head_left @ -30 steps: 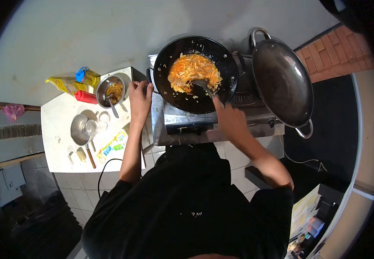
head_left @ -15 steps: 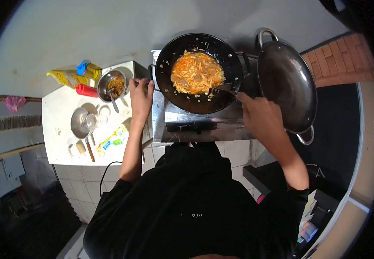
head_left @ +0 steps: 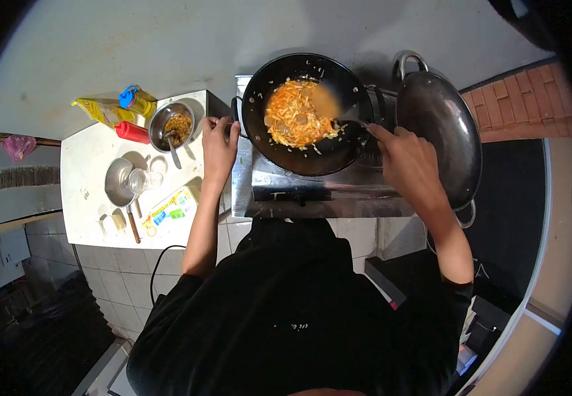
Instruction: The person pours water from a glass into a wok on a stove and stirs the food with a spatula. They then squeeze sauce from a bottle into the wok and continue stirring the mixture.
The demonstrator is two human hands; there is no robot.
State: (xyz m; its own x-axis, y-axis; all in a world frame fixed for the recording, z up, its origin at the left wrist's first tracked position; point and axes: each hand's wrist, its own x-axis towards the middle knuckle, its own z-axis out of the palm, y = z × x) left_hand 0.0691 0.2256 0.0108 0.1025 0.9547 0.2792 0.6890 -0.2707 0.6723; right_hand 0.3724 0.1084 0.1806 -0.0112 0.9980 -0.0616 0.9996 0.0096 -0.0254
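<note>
A black wok (head_left: pixel 305 163) sits on the steel stove (head_left: pixel 358 186), holding shredded orange and pale food (head_left: pixel 294 113) with some flat round slices. At its left rim, the fingers of my left hand (head_left: pixel 218 146) are closed on the wok's handle. My right hand (head_left: pixel 410 157) comes over the right rim, fingers wrapped around the handle of a metal spatula (head_left: pixel 353 120). The spatula's head lies at the right side of the food, and a brownish blur of motion shows just above it.
A second, larger wok (head_left: pixel 441 132) stands right of the stove. On the white table (head_left: pixel 88 198) at left are a steel bowl (head_left: pixel 156 119) of brown food with a spoon, a saucepan (head_left: pixel 115 181), a red bottle (head_left: pixel 132 132), a blue-capped bottle (head_left: pixel 139 105) and a printed package (head_left: pixel 173 208).
My right hand and the spatula have shifted a little to the right, toward the wok's rim. Food on the right side now blurs with motion. My left hand stays at the handle.
</note>
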